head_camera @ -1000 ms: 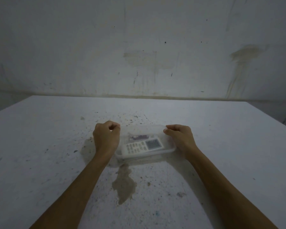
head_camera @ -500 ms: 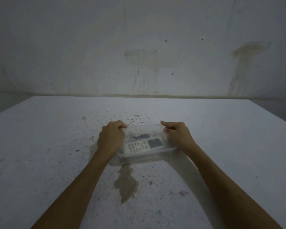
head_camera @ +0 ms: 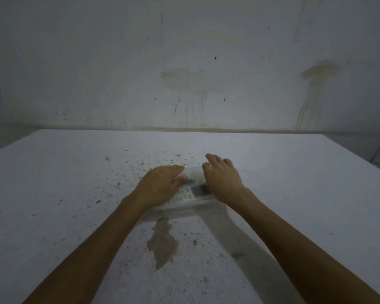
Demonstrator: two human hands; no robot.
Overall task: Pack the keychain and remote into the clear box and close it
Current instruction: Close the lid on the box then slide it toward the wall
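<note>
Both hands (head_camera: pixel 160 185) (head_camera: pixel 223 183) have flattened, palms down, onto the clear box (head_camera: pixel 184 206).

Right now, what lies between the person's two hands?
In the head view, the clear box lies between the left hand and right hand, with the white remote showing through its lid.

The table (head_camera: pixel 272 194) is pale grey-white, peppered with dark specks, with a tan blotch (head_camera: pixel 162 246) near its front. The wall (head_camera: pixel 119 62) is dull white with yellowish streaks. The remote (head_camera: pixel 190 193) is white with a grey screen inside the see-through box (head_camera: pixel 184 208).
</note>
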